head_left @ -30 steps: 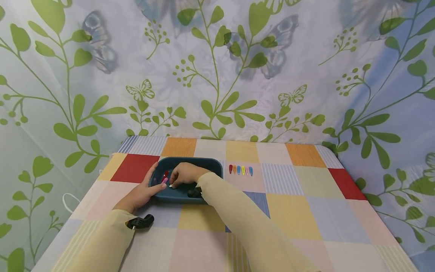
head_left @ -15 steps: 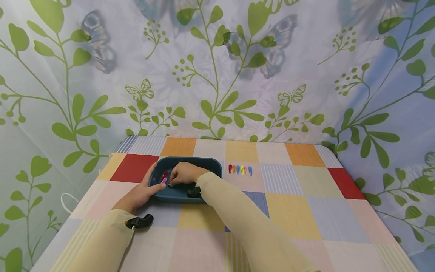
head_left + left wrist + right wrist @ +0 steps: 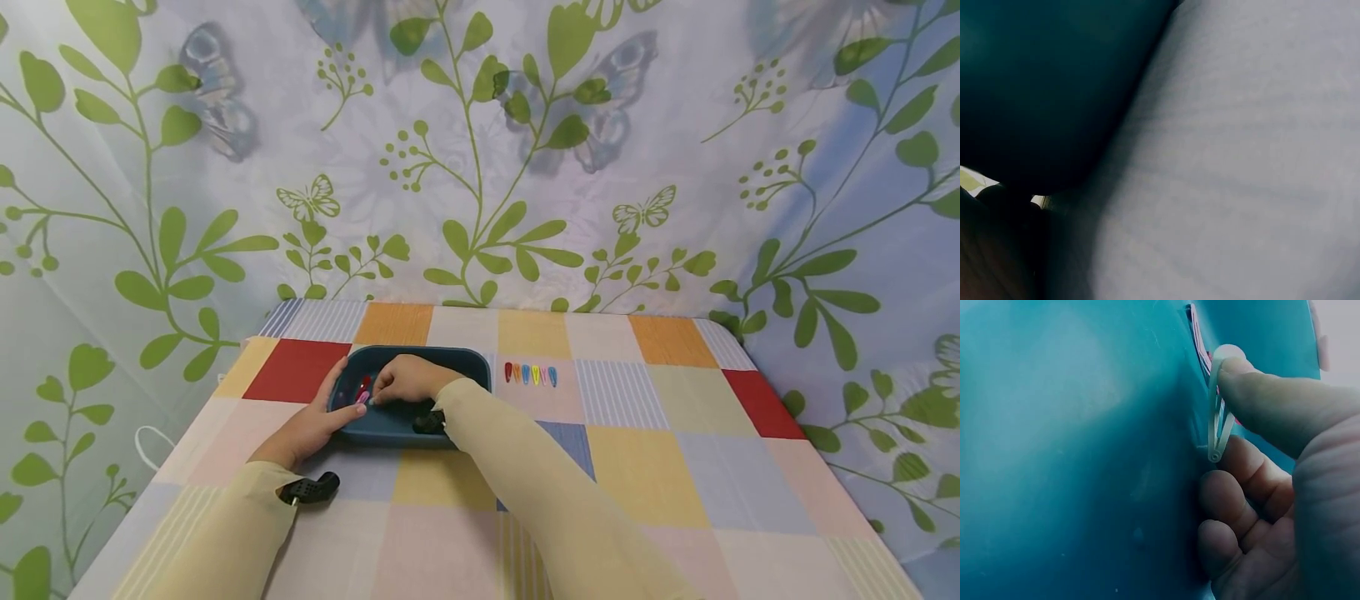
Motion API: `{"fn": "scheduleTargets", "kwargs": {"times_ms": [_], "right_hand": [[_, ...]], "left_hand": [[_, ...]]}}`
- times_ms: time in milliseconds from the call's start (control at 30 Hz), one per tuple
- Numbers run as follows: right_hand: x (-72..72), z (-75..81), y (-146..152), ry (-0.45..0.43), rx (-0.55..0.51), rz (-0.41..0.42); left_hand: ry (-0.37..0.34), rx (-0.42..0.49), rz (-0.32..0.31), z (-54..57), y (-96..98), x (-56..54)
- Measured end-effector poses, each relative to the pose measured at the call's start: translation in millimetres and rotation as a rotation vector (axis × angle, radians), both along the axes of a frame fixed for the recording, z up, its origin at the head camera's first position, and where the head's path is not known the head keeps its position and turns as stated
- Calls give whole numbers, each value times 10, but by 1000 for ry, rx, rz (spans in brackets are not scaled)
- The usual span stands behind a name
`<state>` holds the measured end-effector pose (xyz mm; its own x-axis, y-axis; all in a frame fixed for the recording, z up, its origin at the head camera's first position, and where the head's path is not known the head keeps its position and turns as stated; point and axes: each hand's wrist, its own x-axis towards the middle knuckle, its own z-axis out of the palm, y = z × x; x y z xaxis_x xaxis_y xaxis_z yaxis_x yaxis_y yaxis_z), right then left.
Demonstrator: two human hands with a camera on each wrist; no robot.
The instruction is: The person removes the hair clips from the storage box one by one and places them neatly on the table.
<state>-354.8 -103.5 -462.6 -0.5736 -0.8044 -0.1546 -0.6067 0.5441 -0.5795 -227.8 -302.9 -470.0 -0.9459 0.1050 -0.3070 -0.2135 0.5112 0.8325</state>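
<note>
A dark teal plastic tray (image 3: 360,435) sits at the left of the table. My left hand (image 3: 311,429) holds its near left corner, fingers along the outer left wall and thumb over the near rim. My right hand (image 3: 408,381) reaches down inside. In the right wrist view its thumb and index finger pinch a pale snap hair clip (image 3: 1212,419), narrow end down, close to the tray floor, while the other fingers curl below. Just left of those fingertips lie a red hair clip (image 3: 365,383) and a pink hair clip (image 3: 363,397), partly hidden in the right wrist view.
Right of the tray, several coloured hair clips (image 3: 535,375) lie side by side in a row. A patchwork cloth (image 3: 645,475) covers the table. Behind it hangs a leaf-and-butterfly curtain (image 3: 480,167). A white cable (image 3: 142,450) loops beside the table's left edge.
My right hand's fingertips have shifted slightly up and left within the tray, with the pale hair clip at them. My left hand stays on the tray corner.
</note>
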Motion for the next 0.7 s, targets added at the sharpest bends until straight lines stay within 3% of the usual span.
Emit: {"fn": "scheduleTargets", "kwargs": {"times_ms": [700], "right_hand": [[10,57,19,0,12,-30]], "left_hand": [[2,3,2,-27,-11,-19]]}}
